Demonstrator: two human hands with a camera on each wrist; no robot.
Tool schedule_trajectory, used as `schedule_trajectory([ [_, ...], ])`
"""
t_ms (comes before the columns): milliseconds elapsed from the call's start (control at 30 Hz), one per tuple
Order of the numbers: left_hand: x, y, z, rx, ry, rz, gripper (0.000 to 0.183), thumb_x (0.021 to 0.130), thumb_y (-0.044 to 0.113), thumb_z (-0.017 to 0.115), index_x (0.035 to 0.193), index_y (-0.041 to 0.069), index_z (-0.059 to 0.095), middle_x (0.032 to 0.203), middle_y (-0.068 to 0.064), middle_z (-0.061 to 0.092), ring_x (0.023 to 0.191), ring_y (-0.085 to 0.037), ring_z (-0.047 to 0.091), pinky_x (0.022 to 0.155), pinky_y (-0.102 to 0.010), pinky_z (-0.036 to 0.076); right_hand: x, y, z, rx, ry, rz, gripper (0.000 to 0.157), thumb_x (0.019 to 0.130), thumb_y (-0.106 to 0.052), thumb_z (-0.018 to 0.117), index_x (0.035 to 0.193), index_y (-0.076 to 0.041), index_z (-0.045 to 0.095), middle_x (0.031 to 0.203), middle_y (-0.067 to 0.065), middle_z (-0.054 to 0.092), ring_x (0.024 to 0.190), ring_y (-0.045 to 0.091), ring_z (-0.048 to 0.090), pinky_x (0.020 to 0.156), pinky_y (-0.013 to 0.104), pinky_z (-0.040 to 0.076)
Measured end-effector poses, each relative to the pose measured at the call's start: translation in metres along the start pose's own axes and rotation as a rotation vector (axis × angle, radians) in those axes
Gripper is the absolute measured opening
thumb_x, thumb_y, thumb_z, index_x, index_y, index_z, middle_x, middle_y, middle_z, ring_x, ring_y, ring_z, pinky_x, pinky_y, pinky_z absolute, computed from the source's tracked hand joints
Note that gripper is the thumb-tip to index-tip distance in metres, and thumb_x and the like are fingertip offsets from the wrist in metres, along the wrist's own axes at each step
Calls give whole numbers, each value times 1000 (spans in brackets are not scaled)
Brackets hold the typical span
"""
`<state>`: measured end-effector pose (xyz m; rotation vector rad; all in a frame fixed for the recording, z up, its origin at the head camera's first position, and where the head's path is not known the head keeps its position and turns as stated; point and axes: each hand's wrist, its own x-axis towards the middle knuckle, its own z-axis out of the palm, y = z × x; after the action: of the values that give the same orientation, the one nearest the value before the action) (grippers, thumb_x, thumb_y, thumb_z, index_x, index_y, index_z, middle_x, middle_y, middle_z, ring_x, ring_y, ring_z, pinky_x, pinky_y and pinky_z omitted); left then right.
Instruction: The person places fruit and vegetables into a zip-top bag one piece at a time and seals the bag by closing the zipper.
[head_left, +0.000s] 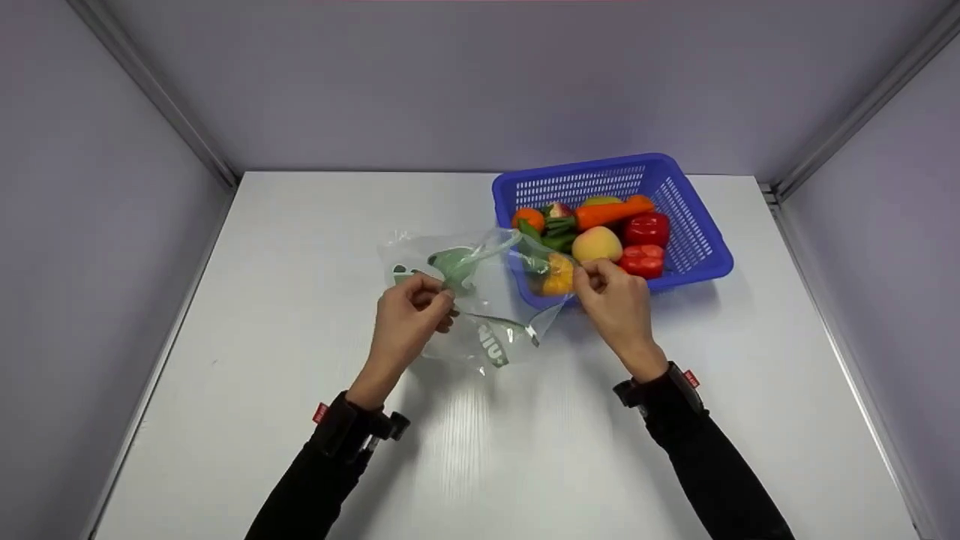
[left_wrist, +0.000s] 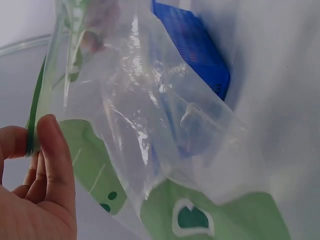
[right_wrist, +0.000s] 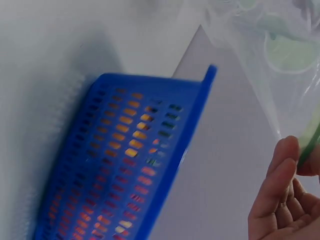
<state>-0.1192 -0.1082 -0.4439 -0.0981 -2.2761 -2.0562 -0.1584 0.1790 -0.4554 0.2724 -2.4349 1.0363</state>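
Observation:
A clear plastic bag (head_left: pixel 487 289) with green printing and a green strip along its edge hangs between my two hands above the table. My left hand (head_left: pixel 406 315) pinches the bag's edge between thumb and index finger; the left wrist view shows the bag (left_wrist: pixel 135 110) spread wide beside that hand (left_wrist: pixel 42 185). At the opposite side my right hand (head_left: pixel 619 304) pinches the other end of the edge, with its thumb and fingertip together in the right wrist view. The see-through bag overlaps the near left corner of a blue basket.
The blue basket (head_left: pixel 701 225) stands at the back right, holding a carrot (head_left: pixel 604 214), a peach (head_left: pixel 598 245), red peppers (head_left: pixel 646 229), an orange (head_left: pixel 529 219) and a yellow pepper (head_left: pixel 559 274). Grey walls (head_left: pixel 450 90) enclose the white table (head_left: pixel 300 247) at the back and sides.

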Motion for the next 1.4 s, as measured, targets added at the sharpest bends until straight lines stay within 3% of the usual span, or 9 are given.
schedule_trajectory([
  [133,-1,-3,2,-37,11,9,5,94,4,69,92,0,70,75,-12,73,65,-31,71,59,-33,60,1,5,0,16,-8,18,10,93,-9,73,87,-1,75,72,6,69,62,17,62,57,23,45],
  [367,1,-2,21,-73,19,26,12,96,9,70,90,-1,67,72,-11,71,58,-22,67,56,-34,59,5,-4,6,120,-132,-19,19,98,-18,72,86,-3,75,72,3,68,62,14,60,59,20,46],
  [567,5,-4,25,-48,56,32,12,96,8,69,90,-1,65,70,-10,69,56,-17,64,53,-32,58,14,-5,2,198,-173,133,30,106,-24,62,93,-1,76,74,9,70,63,20,66,59,20,51],
  [633,6,-6,24,-41,72,34,12,96,8,69,88,-1,65,69,-10,68,54,-16,63,52,-30,57,20,-1,2,171,-182,174,31,106,-25,60,97,0,76,77,11,72,65,24,69,60,24,53],
  [800,8,-10,24,-20,100,21,11,94,5,66,85,0,64,67,-8,67,54,-15,62,51,-28,56,39,8,7,-15,-235,184,27,102,-23,61,106,-1,76,92,13,75,83,30,71,76,42,55],
  [1000,7,-12,23,-16,101,8,11,95,6,64,85,2,63,68,-8,66,55,-17,62,53,-29,56,57,8,24,-138,-400,203,36,100,-25,62,118,5,72,104,18,73,97,36,64,94,51,45],
  [1233,6,-14,22,-19,117,10,12,95,6,64,84,2,62,68,-7,65,55,-17,62,53,-29,56,73,8,43,-226,-566,260,34,103,-29,62,110,4,69,85,14,60,77,31,58,71,40,42],
  [1400,5,-16,21,-7,119,7,13,95,8,66,84,2,63,68,-6,65,55,-16,62,51,-28,54,79,8,53,-255,-663,311,36,103,-34,61,111,1,66,87,12,58,73,26,57,60,33,44],
])
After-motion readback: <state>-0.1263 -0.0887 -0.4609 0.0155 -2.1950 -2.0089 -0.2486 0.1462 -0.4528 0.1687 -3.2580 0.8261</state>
